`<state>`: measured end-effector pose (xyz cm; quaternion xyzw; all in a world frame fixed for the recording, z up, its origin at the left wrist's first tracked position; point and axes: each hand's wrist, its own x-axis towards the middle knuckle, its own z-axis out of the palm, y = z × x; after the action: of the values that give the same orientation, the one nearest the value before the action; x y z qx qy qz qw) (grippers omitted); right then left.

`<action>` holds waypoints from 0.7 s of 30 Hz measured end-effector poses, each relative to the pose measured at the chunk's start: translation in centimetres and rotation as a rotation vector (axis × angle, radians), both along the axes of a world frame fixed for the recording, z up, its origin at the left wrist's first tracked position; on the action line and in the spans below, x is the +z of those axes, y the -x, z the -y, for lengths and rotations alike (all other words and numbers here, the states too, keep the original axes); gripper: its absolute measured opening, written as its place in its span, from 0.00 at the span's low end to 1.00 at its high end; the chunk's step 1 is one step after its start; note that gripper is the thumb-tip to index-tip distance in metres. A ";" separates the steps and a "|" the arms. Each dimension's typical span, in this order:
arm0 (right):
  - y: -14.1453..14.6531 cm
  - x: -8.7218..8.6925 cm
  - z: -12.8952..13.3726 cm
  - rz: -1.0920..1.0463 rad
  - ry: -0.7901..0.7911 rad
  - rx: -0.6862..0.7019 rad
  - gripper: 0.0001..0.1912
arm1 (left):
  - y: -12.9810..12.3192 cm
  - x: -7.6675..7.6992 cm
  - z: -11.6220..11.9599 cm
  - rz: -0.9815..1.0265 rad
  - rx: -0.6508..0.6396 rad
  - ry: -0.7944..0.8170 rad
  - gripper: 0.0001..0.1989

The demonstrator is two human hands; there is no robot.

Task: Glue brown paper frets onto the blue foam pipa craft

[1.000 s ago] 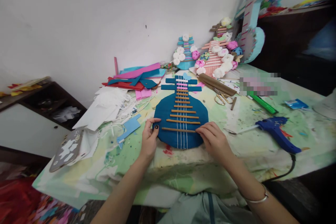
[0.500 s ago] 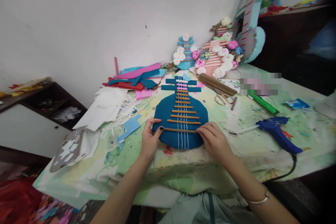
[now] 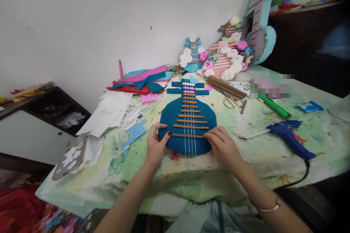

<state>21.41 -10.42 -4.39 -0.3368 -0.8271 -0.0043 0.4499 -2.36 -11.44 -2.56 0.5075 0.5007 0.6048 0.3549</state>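
Observation:
A dark blue pipa-shaped craft lies flat on the table, with white strings down its middle and several brown crossbars that widen towards me. The lowest brown strip lies across the strings near the rounded bottom. At its left end, my left hand is closed on the craft's edge, the thumb touching the strip and the index finger resting on the blue face. My right hand pinches the strip's right end between thumb and fingers, which hide that tip.
To the right lie a blue glue gun, a green cutter, gold-handled scissors and a short brown piece. White scraps and a phone are at left. Flower-decorated instruments stand behind.
The view has shifted very slightly. Both hands stay at the two ends of the lowest brown strip, with no clear movement of the strip or craft.

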 end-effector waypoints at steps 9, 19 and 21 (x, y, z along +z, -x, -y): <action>0.0 -0.3 -0.1 -0.001 0.029 -0.019 0.10 | 0.0 0.0 -0.1 -0.026 0.035 -0.024 0.11; 0.1 -0.1 -0.2 -0.001 0.029 -0.013 0.11 | -0.1 -0.1 -0.2 -0.017 0.054 -0.018 0.12; 0.1 -0.2 -0.2 0.003 0.030 -0.015 0.12 | -0.1 -0.1 -0.2 -0.003 0.045 -0.008 0.12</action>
<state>21.36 -10.23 -4.55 -0.3497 -0.8253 0.0040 0.4434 -2.22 -11.25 -2.64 0.4986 0.5100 0.6137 0.3386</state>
